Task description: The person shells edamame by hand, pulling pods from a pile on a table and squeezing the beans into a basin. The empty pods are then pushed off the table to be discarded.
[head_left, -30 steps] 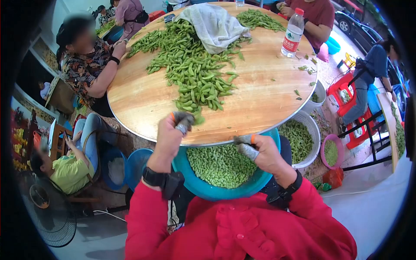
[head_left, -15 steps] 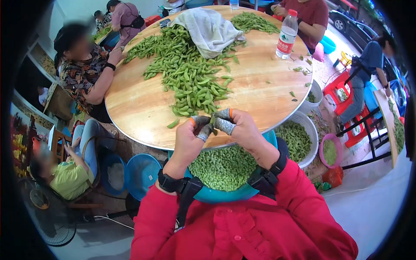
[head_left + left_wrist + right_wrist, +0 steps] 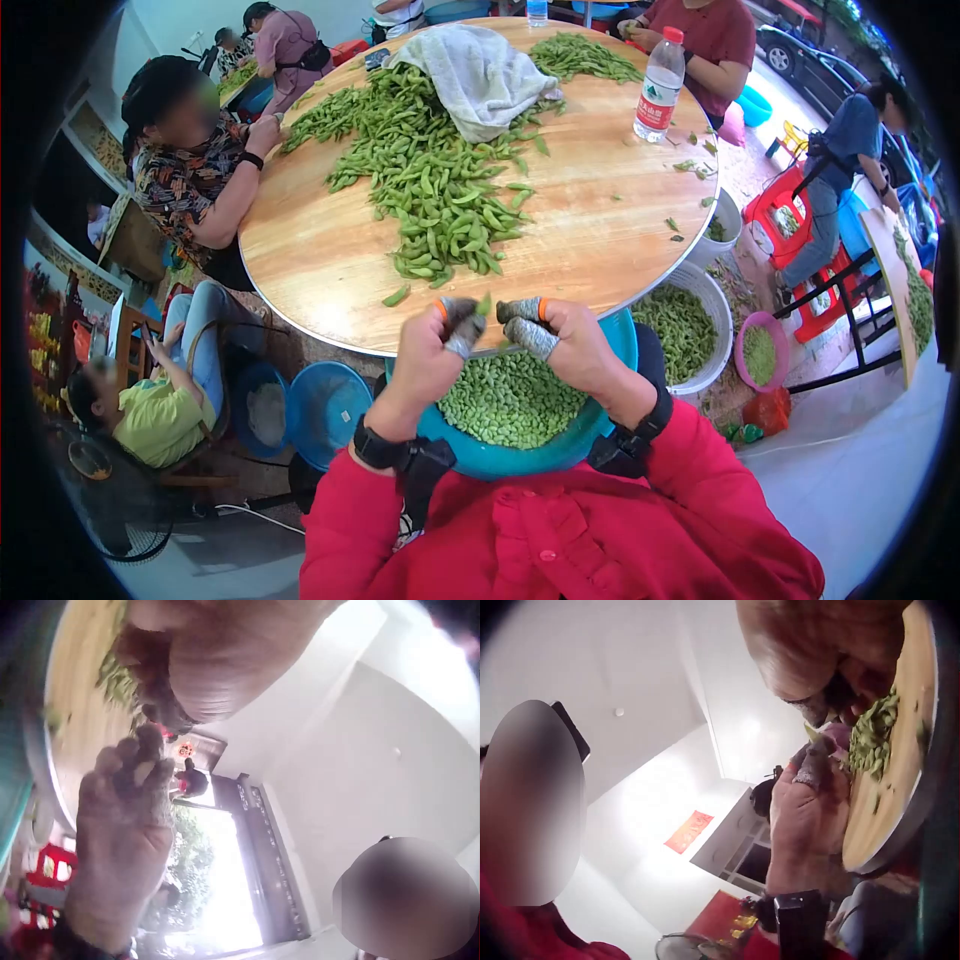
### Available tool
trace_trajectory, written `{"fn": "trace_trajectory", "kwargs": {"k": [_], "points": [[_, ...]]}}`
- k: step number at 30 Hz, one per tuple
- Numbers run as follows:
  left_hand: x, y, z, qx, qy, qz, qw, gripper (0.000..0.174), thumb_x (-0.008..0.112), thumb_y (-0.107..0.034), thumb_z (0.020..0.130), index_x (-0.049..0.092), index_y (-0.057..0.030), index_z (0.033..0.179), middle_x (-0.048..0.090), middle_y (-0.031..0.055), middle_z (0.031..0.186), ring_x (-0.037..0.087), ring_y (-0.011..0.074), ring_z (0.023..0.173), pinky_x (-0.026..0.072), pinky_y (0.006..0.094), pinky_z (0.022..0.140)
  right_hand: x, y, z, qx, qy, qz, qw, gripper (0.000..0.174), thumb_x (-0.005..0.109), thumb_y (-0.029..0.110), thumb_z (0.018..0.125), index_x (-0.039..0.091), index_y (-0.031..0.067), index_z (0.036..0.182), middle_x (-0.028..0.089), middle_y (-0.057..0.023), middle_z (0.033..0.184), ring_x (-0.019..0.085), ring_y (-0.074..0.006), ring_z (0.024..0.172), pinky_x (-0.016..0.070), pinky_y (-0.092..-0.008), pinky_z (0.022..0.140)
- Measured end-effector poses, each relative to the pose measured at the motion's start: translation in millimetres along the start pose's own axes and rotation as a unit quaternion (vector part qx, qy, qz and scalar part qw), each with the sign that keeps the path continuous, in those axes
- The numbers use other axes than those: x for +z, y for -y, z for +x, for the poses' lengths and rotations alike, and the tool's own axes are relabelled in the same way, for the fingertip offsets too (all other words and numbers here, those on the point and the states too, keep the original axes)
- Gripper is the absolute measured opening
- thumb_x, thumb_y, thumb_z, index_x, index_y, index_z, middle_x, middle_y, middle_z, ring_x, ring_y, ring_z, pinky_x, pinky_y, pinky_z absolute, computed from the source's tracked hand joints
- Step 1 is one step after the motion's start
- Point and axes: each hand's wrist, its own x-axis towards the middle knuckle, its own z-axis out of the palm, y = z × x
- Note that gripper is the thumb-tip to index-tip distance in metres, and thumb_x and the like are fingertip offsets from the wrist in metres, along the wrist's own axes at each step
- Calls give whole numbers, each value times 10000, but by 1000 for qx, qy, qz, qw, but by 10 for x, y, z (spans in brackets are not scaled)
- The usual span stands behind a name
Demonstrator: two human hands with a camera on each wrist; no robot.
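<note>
We find the left hand (image 3: pixel 432 345) pinching an edamame pod (image 3: pixel 485 303) over the desk's (image 3: pixel 310 280) near edge, the teal basin (image 3: pixel 510 463) of shelled beans (image 3: pixel 510 400) seemingly set below as a catch; whether the right hand (image 3: pixel 580 345) holds anything, we cannot tell.

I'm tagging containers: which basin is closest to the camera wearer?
The teal basin of shelled green beans, right before the wearer's bright red top; the pink basin, white basket and blue basins stand farther away.

Head view downward, wrist views upward and close (table (image 3: pixel 590 215) in all)
</note>
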Motion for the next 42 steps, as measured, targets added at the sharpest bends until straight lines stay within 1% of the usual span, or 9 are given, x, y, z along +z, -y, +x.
{"fn": "trace_trajectory", "kwargs": {"k": [3, 6, 18, 24, 27, 30, 33, 37, 42], "points": [[111, -68, -220, -115, 37, -146, 982, 86, 550, -78, 820, 575, -17, 875, 545, -8, 656, 469, 40, 555, 354, 180, 488, -36, 29, -153, 37, 33, 27, 998, 161, 534, 119, 831, 584, -15, 905, 577, 12, 767, 473, -43, 708, 415, -218, 634], [177, -23, -356, -145, 60, -201, 967, 91, 557, -108, 819, 582, -26, 851, 533, -11, 616, 456, 45, 506, 333, 186, 451, -50, 128, -275, 66, 52, 62, 995, 129, 526, 119, 835, 575, 1, 854, 558, 28, 750, 461, -39, 698, 401, -215, 642], [296, -41, -498, -111, 83, -129, 982, 53, 550, -55, 808, 573, -26, 847, 512, -46, 648, 430, 19, 529, 331, 173, 463, -31, 92, -449, 63, 36, 82, 994, 124, 527, 67, 820, 582, -4, 905, 563, 23, 789, 472, -50, 736, 402, -213, 666], [326, 58, -545, -44, 80, -46, 995, 62, 551, -55, 813, 556, 0, 843, 512, -54, 672, 411, 23, 563, 351, 180, 498, -37, -30, -505, 67, 17, 38, 997, 102, 535, 57, 808, 583, -11, 869, 563, 9, 748, 459, -48, 686, 399, -220, 603], [390, 12, -578, -20, 47, 14, 999, 110, 576, -82, 798, 552, 13, 846, 546, 6, 667, 468, 85, 550, 387, 226, 501, -49, -41, -508, 61, -5, 5, 998, 99, 535, 54, 807, 579, -14, 862, 558, 3, 724, 449, -48, 655, 391, -219, 566], [412, -8, -580, 194, 6, 323, 926, 172, 610, -104, 749, 539, 28, 834, 559, 112, 642, 528, 219, 527, 419, 279, 507, -31, -13, -546, 31, -14, 20, 999, 99, 533, 59, 810, 577, -13, 862, 558, 4, 719, 449, -46, 651, 389, -214, 563], [384, 21, -596, 206, 18, 380, 902, 188, 625, -135, 727, 540, 9, 813, 543, 178, 654, 531, 328, 575, 424, 316, 506, -53, -3, -570, 48, 12, 39, 998, 94, 531, 67, 817, 578, -3, 859, 564, 13, 743, 457, -41, 684, 395, -209, 601], [433, 113, -630, 116, 31, 131, 984, 129, 588, -127, 770, 545, -14, 817, 516, 91, 609, 505, 210, 528, 392, 293, 475, -75, -126, -577, 44, 55, 150, 986, 86, 532, 84, 827, 576, 18, 859, 565, 28, 784, 462, -37, 718, 395, -208, 650], [445, 197, -678, -82, 48, -183, 979, 106, 498, -131, 843, 551, -39, 854, 467, -12, 603, 402, 69, 500, 319, 219, 439, -32, -290, -561, -8, 65, 197, 978, 91, 539, 110, 831, 561, 29, 865, 551, 37, 794, 465, -40, 722, 395, -207, 666]]}}
